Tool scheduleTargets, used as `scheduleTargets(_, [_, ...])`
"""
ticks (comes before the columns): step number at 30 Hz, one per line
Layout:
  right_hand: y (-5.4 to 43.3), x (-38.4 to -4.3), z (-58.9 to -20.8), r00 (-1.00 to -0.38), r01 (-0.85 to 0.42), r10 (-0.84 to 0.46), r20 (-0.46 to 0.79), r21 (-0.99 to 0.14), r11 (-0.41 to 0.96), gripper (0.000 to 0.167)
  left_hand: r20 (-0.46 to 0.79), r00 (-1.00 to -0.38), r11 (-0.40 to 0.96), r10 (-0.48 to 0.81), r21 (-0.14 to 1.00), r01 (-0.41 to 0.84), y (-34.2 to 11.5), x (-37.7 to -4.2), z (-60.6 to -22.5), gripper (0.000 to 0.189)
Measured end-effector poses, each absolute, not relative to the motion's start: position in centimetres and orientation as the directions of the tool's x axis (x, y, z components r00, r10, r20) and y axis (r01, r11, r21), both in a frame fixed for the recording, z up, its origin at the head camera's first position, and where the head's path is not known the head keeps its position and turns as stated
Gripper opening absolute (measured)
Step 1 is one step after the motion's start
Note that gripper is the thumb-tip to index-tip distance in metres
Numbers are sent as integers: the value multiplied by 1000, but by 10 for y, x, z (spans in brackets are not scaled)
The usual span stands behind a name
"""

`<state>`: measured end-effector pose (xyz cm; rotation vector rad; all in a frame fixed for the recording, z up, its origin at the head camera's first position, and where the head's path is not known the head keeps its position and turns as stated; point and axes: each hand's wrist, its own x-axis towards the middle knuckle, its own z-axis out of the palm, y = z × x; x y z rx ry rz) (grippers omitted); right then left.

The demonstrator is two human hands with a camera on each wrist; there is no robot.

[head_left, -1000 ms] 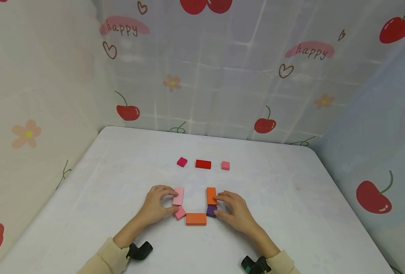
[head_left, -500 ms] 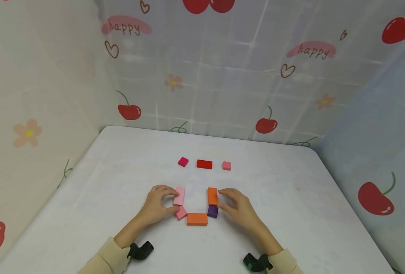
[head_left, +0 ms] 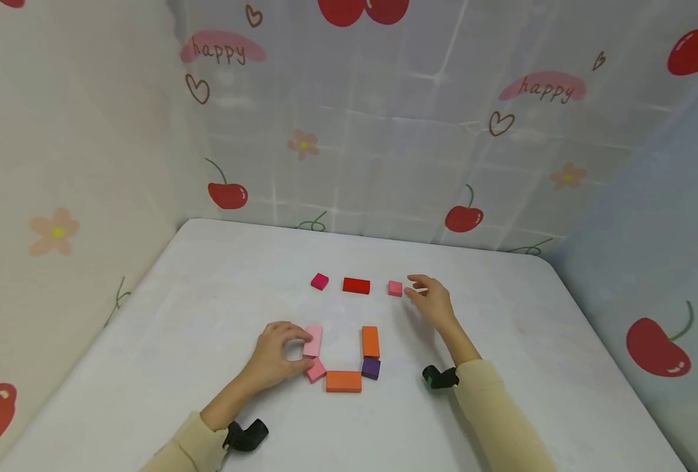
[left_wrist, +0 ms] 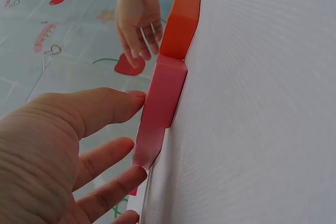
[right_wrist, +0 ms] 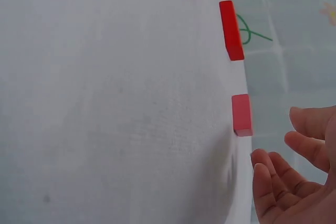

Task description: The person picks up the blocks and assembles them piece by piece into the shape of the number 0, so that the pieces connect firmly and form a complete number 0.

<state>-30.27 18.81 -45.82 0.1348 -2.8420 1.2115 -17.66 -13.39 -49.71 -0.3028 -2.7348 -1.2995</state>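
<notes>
My left hand (head_left: 273, 359) rests beside two blocks. Its thumb touches the pink block (head_left: 316, 370), and its fingertips lie at the light pink block (head_left: 312, 341). In the left wrist view, the thumb (left_wrist: 113, 107) is against the side of the pink block (left_wrist: 167, 93) without wrapping round it. My right hand (head_left: 434, 303) hovers at the back, just right of a small pink block (head_left: 395, 288), with a gap visible in the right wrist view between its loosely bent fingers (right_wrist: 273, 182) and that block (right_wrist: 242, 115). Nothing is in the right hand.
An orange block (head_left: 344, 381) lies in front, between the pink block and a purple block (head_left: 371, 368). Another orange block (head_left: 370, 341) adjoins the purple one. A red block (head_left: 356, 286) and a magenta block (head_left: 320, 282) sit farther back on the white table (head_left: 236, 262).
My right hand has left the orange and purple blocks and moved away from me to the small pink block at the back. My left hand has stayed at its blocks.
</notes>
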Motion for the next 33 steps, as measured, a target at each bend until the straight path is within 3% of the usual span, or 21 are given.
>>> scheduleTargets(6, [182,-320,-463,-997,13,-50,-60,-758,652,42,174,-975,621,135,752,220,-134,-176,-497,35])
scheduleTargets(18, [170,-330,-474,-998,36,-19,-65,-747,664,36,173,-977,618,122,757,211,-135,-176,-497,33])
scheduleTargets(33, [165,-311,-473,-995,19,-61,-81,-742,670,34,168,-979,624,120,754,206,-135,-176,-496,33])
